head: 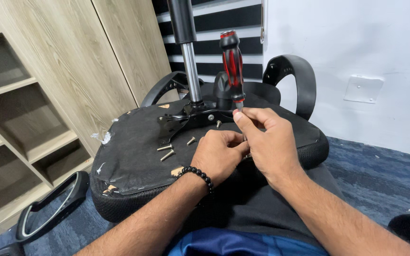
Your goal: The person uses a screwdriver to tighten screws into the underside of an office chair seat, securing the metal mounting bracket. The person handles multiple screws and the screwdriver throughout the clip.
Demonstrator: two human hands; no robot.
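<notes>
While the right hand (269,142) pinches the metal shaft of a red-and-black screwdriver (232,64) between thumb and fingertips, just under the handle, the tool stands upright with its tip hidden behind the fingers. Touching it from the left, the left hand (217,154), with a black bead bracelet (199,174) at the wrist, is curled closed around something small at the tip; what it has hold of cannot be told. Both hands rest on the underside of an overturned office chair seat (129,156), which lies across the person's lap. Beyond them the black metal mounting plate (186,118) with the gas lift cylinder (188,52) sits on the seat. Judging by this, the work looks partway: one bolt head (210,117) shows in the plate, while four loose screws (166,151) lie on the fabric beside it. Two armrests (295,80) stay fixed at the far edge of the seat, and one separate curved black part (48,208) lies on the blue carpet (371,175) by the wooden shelving (20,128).
</notes>
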